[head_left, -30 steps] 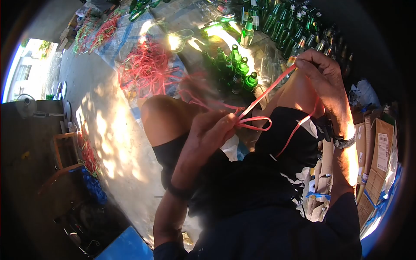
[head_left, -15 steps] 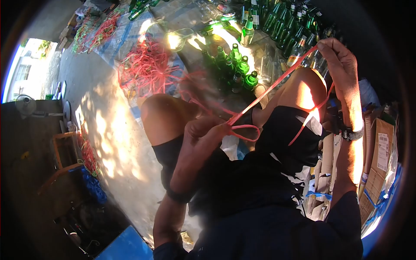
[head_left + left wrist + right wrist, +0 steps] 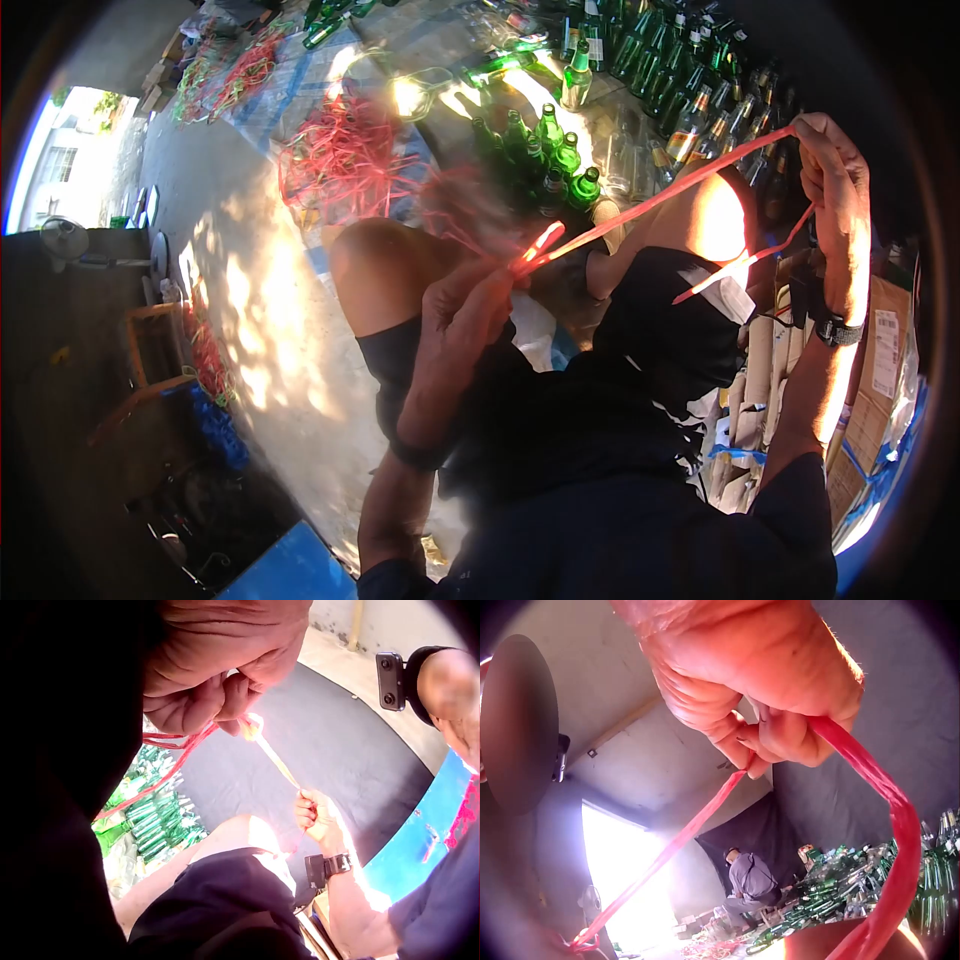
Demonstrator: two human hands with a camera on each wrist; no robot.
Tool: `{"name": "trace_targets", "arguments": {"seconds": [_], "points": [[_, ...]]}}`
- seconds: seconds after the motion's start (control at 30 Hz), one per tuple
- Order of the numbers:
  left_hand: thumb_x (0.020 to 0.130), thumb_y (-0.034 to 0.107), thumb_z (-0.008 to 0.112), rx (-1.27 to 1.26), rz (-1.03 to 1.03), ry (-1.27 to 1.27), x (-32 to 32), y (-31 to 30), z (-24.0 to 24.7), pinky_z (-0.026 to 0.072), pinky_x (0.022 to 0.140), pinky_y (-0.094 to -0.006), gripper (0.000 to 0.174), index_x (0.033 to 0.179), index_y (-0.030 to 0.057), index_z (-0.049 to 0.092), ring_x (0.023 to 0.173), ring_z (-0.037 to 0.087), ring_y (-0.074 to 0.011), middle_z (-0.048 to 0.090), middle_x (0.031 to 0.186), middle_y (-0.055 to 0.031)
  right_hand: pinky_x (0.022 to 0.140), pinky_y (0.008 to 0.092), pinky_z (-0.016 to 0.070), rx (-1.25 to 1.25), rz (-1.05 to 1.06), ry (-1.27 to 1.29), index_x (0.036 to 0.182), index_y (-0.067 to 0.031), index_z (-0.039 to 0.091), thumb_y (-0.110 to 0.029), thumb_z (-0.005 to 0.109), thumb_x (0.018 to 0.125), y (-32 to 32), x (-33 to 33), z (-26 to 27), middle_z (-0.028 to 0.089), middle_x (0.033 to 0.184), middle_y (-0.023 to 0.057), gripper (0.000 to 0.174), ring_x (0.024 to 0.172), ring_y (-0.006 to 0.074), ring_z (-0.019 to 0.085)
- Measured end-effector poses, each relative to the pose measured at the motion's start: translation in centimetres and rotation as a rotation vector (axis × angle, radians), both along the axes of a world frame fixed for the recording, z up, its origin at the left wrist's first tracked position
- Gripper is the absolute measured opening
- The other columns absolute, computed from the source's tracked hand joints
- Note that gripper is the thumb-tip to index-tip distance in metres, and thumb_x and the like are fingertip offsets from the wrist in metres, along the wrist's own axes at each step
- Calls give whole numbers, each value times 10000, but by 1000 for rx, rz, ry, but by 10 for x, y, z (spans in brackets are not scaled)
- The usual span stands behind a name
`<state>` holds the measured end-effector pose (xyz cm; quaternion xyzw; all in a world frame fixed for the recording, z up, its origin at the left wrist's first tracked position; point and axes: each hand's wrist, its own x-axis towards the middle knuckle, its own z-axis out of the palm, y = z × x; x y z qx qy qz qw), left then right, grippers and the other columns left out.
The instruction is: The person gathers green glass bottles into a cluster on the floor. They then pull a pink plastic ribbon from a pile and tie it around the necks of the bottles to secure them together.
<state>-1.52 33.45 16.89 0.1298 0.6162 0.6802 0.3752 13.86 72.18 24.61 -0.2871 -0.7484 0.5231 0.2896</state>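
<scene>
The string (image 3: 650,200) is pinkish red, the bottles (image 3: 548,155) green, the shorts (image 3: 665,325) black, the sheet (image 3: 295,100) blue.

The head view looks steeply down. The wrist views look out from close under the left hand (image 3: 217,671) and the right hand (image 3: 757,675). All three share the red string (image 3: 660,198).

dappled sunlight falls across a grey concrete floor (image 3: 250,300). upright green glass bottles (image 3: 545,150) crowd the far side, beside a heap of loose red plastic straps (image 3: 340,150) on a blue-and-white tarpaulin (image 3: 300,90). brown cardboard boxes (image 3: 885,340) stand at the right, a white pedestal fan (image 3: 62,240) far left.
</scene>
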Motion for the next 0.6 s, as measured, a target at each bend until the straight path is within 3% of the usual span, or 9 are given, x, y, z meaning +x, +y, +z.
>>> {"name": "trace_targets", "arguments": {"seconds": [0.17,0.3,0.37,0.6], "points": [[1056,176,507,50,64,-96,0,3,-3,359,559,-233,261,1011,-1,694,512,334,-47,413,586,59,475,212,161,-26,-6,-108,955,-72,680,-261,647,1002,-1,23,5,316,613,-118,198,519,-2,225],[1063,189,514,93,116,-118,-1,3,-6,347,525,-236,243,1052,14,682,501,330,-47,427,585,48,466,207,159,-62,157,-100,968,-71,675,-312,641,1024,11,45,-4,315,622,-118,250,513,-9,221],[1062,189,524,98,131,-151,0,3,-6,340,513,-235,232,1067,17,681,502,331,-45,433,590,45,462,204,148,-169,36,-3,1003,-65,687,-288,657,1017,9,50,-5,323,631,-118,226,516,-13,214],[1066,174,537,91,107,-130,1,-1,-8,302,507,-226,224,1107,23,697,528,308,-26,469,653,52,461,197,137,-104,-65,100,1099,-76,718,-247,659,1028,36,65,-5,333,662,-116,195,532,-15,206]]}}
